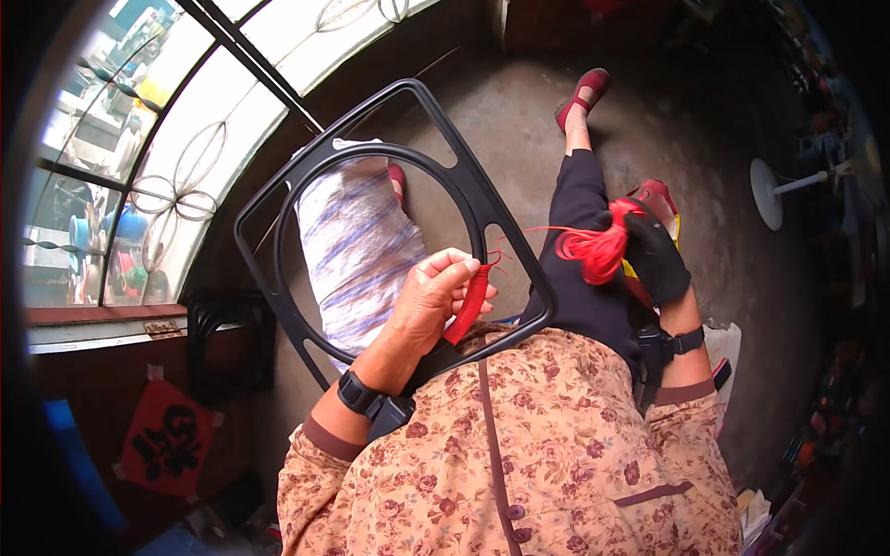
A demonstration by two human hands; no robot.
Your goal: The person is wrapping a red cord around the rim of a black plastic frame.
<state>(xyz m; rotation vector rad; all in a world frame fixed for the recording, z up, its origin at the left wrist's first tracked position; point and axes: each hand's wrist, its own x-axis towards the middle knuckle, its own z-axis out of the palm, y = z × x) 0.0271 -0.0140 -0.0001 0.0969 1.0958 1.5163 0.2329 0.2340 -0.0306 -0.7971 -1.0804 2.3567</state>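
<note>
A black frame (443, 119) with rounded corners and a round ring inside it lies tilted across my lap. Red cord (470, 298) is wound closely round a short stretch of the ring. Beside that wrapping, my left hand (443, 289) pinches the ring between thumb and fingers, with loose red ends sticking out at the fingertips. My right hand (656, 255), in a black glove, is closed on a looped bundle of red cord (593, 252) above my right thigh. One thin strand trails from the bundle toward the frame. The glove hides part of the bundle.
A white and blue striped cloth (357, 236) covers my left leg under the frame. At left is a window (176, 185) with metal bars, and dark stacked frames (225, 338) stand below it. A white round-based stand (768, 195) is at right. A red bag (656, 196) lies beyond my right hand.
</note>
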